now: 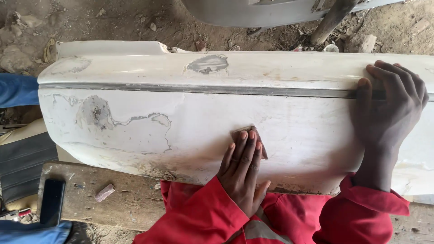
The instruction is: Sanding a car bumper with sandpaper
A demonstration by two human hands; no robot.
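**Two hands on a white car bumper**

A white car bumper (190, 117) lay lengthwise across the view, resting on a rough wooden worktop (122, 199) whose bare surface showed at 7 o'clock. A dull grey trim strip (181, 88) ran along the bumper's upper fold. Grey patches where the paint had worn through sat at 12 o'clock and at 9 o'clock, the latter ringed by a thin cracked outline.

The left hand (244, 171), in a red sleeve (199, 212), lay flat just below the centre of the panel. Its fingers were held straight and close together, pressing a small brown piece of sandpaper (255, 135) against the white surface; the sheet showed beyond the fingertips and beside them.

The right hand (391, 108) sat at 3 o'clock. Its fingers were slightly spread and curled over the upper fold, with the thumb lying on the trim strip and the palm against the face of the bumper. It gripped nothing loose.

On the worktop at 8 o'clock lay a dark phone (52, 201), and near it a small pale chip of wood or stone (105, 192). Blue cloth (18, 90) showed at the 9 o'clock edge. Beyond the bumper at 12 o'clock was dirt ground (113, 20) strewn with stones, and another grey panel (244, 13).
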